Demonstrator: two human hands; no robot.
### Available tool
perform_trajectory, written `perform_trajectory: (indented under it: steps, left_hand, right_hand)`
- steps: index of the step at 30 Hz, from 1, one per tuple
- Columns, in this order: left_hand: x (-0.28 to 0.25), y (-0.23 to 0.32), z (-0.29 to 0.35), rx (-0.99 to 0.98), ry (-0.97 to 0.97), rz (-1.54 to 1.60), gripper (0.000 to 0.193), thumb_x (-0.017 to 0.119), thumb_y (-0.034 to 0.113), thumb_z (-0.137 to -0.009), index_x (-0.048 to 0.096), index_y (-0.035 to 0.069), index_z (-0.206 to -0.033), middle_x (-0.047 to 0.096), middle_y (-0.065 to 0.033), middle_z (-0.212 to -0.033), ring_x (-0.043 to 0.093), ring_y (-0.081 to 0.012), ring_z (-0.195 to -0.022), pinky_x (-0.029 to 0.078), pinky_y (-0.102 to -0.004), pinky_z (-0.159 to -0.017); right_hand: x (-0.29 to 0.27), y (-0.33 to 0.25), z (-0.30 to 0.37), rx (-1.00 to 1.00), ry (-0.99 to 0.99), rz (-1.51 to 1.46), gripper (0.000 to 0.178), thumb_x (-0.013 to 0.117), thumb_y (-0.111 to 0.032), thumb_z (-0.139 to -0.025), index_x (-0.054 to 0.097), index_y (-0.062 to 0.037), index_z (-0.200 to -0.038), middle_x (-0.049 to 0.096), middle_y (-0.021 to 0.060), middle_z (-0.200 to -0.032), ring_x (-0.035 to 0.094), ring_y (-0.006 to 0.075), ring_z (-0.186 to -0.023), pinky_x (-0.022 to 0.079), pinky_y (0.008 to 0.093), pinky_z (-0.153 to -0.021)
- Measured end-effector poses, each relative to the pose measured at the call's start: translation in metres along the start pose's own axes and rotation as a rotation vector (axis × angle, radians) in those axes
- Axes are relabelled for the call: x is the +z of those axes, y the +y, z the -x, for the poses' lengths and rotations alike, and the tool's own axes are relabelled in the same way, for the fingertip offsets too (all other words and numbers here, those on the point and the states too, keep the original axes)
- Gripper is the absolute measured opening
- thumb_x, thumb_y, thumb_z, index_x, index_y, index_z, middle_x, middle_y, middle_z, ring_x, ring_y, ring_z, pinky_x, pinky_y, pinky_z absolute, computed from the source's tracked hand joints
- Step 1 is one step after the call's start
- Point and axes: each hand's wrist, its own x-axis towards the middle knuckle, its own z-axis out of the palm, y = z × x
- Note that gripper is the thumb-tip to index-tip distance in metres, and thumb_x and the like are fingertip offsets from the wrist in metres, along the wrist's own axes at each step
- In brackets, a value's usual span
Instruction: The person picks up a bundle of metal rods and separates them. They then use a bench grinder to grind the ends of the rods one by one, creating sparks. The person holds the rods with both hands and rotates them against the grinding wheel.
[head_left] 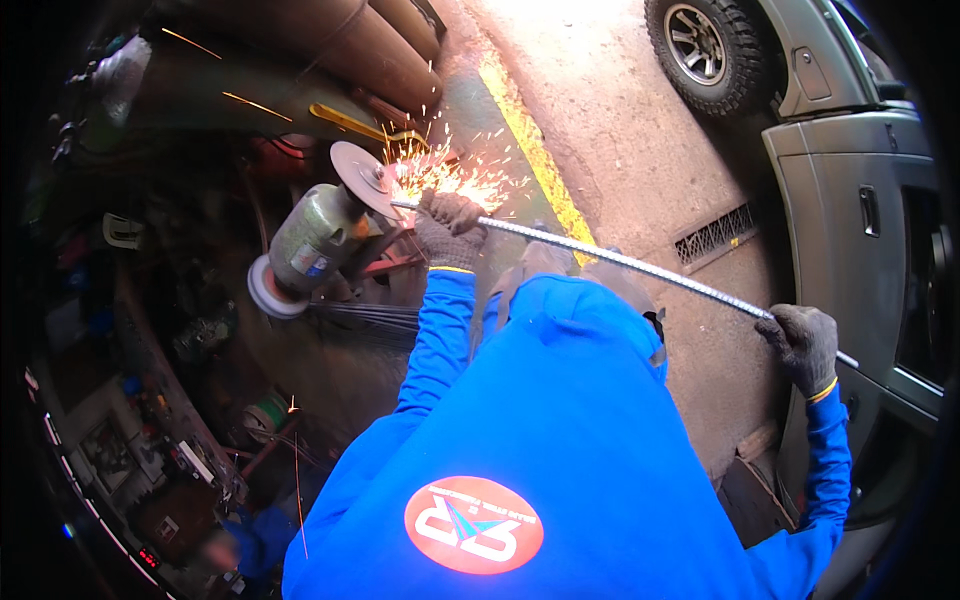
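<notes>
A long ribbed steel rebar (620, 259) slants across in front of my body. My gloved left hand (450, 222) is closed around it close to its left end. Farther along to the right, my gloved right hand (803, 343) grips it, and a short end sticks out past the fist. The rebar's left tip meets the front disc (362, 180) of a green double-ended bench grinder (308, 240). Bright sparks (460, 180) spray from the contact, partly behind my left hand. A second, thicker wheel (273, 290) sits on the grinder's near end.
Thick brown pipes (405, 45) lie beyond the grinder, with thin rods (370, 318) below it. On the right stands a grey-green vehicle (835, 190) with a large tyre (708, 55). A yellow floor line (540, 145) and a drain grate (714, 235) mark the floor.
</notes>
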Motion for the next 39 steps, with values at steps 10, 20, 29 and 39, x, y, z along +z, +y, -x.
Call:
perform_trajectory:
  steps: [10,20,29,39]
  left_hand:
    - [-0.005,-0.016,-0.015,0.052,0.610,-0.390,0.049,0.049,0.034,-0.094,0.028,0.019,-0.052,0.028,0.0035,-0.043,0.030,-0.0142,-0.038,0.036,-0.0325,-0.045]
    - [0.002,0.002,0.000,0.034,0.424,-0.215,0.047,0.040,0.030,-0.095,0.029,0.020,-0.051,0.026,0.0040,-0.044,0.022,-0.0126,-0.037,0.028,-0.0273,-0.044]
    - [-0.001,-0.039,0.002,0.020,0.503,-0.234,0.032,0.059,0.035,-0.088,0.061,0.008,-0.071,0.063,-0.0097,-0.067,0.064,-0.0272,-0.073,0.053,-0.0461,-0.081]
    - [0.005,-0.032,-0.020,0.099,0.637,-0.223,0.053,0.049,0.034,-0.095,0.023,0.020,-0.052,0.022,0.0040,-0.043,0.020,-0.0133,-0.036,0.024,-0.0282,-0.039]
  right_hand:
    - [-0.002,0.018,-0.021,0.253,-0.753,-0.366,0.034,0.060,-0.037,-0.090,0.068,-0.0054,-0.082,0.065,0.0142,-0.071,0.063,0.0263,-0.065,0.049,0.0389,-0.064]
    - [-0.007,-0.007,-0.010,0.122,-0.308,-0.301,0.030,0.061,-0.029,-0.091,0.067,-0.0006,-0.083,0.062,0.0113,-0.063,0.061,0.0215,-0.058,0.049,0.0355,-0.059]
    - [0.036,0.019,0.017,0.072,0.477,0.203,0.027,0.073,-0.027,-0.079,0.063,-0.0092,-0.096,0.064,0.0110,-0.083,0.063,0.0332,-0.073,0.051,0.0408,-0.070]
    - [0.025,0.013,-0.006,0.218,-0.115,-0.349,0.038,0.054,-0.034,-0.094,0.067,-0.0028,-0.076,0.061,0.0137,-0.062,0.061,0.0267,-0.060,0.046,0.0377,-0.055]
